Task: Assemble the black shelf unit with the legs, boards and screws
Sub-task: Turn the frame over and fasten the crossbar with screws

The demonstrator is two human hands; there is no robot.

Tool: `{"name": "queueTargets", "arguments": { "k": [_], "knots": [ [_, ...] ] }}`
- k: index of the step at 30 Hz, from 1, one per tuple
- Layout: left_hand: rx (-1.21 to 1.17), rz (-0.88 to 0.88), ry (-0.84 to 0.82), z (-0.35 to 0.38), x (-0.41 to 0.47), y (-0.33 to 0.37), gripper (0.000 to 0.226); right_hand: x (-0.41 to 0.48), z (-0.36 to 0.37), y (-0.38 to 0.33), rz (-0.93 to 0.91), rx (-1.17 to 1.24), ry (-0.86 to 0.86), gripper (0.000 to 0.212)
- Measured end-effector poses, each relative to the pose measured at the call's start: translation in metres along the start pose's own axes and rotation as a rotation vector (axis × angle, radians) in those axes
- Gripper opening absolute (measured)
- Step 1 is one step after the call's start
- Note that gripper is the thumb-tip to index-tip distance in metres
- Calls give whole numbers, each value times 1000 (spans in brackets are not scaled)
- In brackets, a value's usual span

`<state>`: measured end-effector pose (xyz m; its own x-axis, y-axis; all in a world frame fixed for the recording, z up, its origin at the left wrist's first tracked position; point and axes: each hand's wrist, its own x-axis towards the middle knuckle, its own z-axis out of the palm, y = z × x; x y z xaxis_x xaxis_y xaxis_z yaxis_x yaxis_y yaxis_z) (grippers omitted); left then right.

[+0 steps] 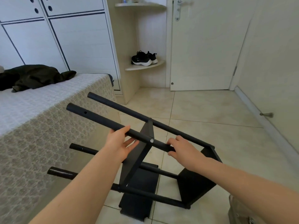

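Observation:
The black shelf unit (195, 183) lies on its side on the tiled floor, its tube legs pointing left toward the bed. Two black boards are fixed between the legs: a middle board (137, 157) and an end board (197, 185). A silver screw (151, 140) shows on the near upper leg (97, 118) at the middle board. My left hand (120, 143) holds that leg just left of the screw, thumb over the tube. My right hand (182, 148) grips the same leg right of the screw. Another black board (137, 202) lies flat on the floor under the frame.
A bed with a patterned cover (40, 126) stands close on the left, dark clothing (32, 76) on top. A corner shelf holds black shoes (144, 58). A closed door (207, 46) and a wall with a doorstop (267, 114) lie ahead and right. A brownish object (239, 210) sits at bottom right.

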<state>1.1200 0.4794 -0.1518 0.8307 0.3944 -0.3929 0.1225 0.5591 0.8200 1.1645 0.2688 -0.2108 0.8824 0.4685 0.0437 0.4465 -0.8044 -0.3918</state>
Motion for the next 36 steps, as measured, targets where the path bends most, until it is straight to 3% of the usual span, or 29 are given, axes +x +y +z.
{"name": "queueTargets", "arguments": {
  "k": [15,20,24,29,36],
  "knots": [
    [343,365,-146,44,-19,8,34,-21,-5,19,81,228,60,26],
    [466,425,-225,59,-25,-4,30,-38,-17,23,100,159,33,23],
    [553,439,-324,72,-34,-18,27,-55,-34,26,150,274,10,34],
    [626,495,-381,97,-49,-44,22,-74,-53,22,134,249,168,45],
    [734,567,-404,129,-67,-82,17,-84,-61,35,152,191,276,26]
  ]
}}
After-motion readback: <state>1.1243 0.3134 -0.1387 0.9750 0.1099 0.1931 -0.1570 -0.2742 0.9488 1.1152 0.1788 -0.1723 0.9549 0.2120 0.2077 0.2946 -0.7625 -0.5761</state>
